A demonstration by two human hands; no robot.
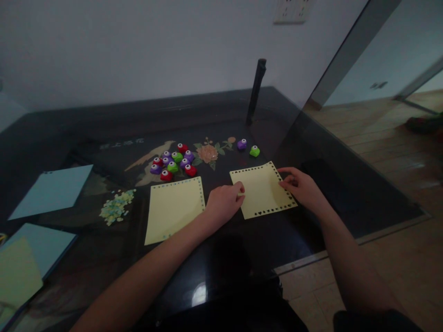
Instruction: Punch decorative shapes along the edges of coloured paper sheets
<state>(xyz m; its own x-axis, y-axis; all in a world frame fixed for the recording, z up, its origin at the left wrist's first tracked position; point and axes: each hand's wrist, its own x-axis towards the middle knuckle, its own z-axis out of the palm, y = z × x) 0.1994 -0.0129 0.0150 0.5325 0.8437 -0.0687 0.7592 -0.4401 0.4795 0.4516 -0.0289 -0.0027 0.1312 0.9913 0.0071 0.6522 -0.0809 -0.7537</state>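
A yellow sheet of paper [260, 190] with small punched shapes along its top, right and bottom edges lies in front of me. My left hand [226, 199] is closed at its left edge, with thumb and fingertips pinching the paper. My right hand [300, 185] is at the right edge, its thumb and curled fingers on the punched border and its index finger stretched toward the top corner. Left of my left hand lies another yellow sheet [175, 210] with punched edges, partly covered by my forearm. Beyond the paper sit a purple craft punch [242, 145] and a green craft punch [254, 151].
Several red, purple and green craft punches [172, 167] are clustered behind the left sheet. A pile of paper cutouts [116, 207] lies farther left, near blue sheets [53, 191] and a yellow sheet [20, 274]. A black post [256, 92] rises from the dark glossy table [221, 258].
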